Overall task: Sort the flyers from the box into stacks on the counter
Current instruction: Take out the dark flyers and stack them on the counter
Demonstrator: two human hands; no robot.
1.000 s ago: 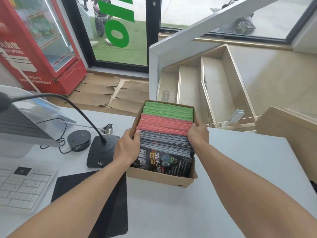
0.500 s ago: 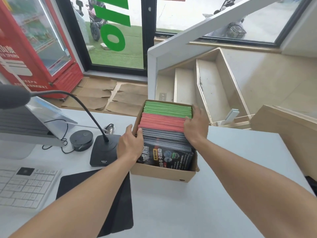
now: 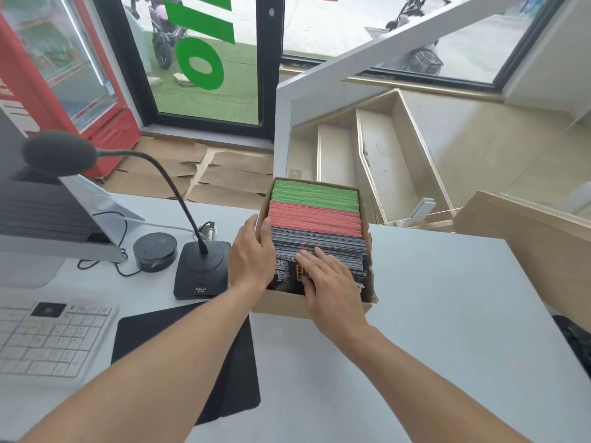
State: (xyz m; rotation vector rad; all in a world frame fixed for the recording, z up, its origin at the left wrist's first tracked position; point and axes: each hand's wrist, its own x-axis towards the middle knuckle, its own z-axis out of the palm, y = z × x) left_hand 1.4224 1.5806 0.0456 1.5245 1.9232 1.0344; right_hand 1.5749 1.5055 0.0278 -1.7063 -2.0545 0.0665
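Flyers (image 3: pixel 316 219) stand on edge in a cardboard box (image 3: pixel 319 306) at the counter's (image 3: pixel 447 314) 12 o'clock edge: green, red, then dark. Left hand (image 3: pixel 251 255) grips the box's 9 o'clock wall; right hand (image 3: pixel 329 282) rests flat, fingers straight, on the dark flyers.

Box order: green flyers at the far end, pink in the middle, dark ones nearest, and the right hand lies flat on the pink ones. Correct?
Not quite. In the head view the right hand lies flat on the dark flyers nearest the person, not the pink flyers. The order in the box is right.
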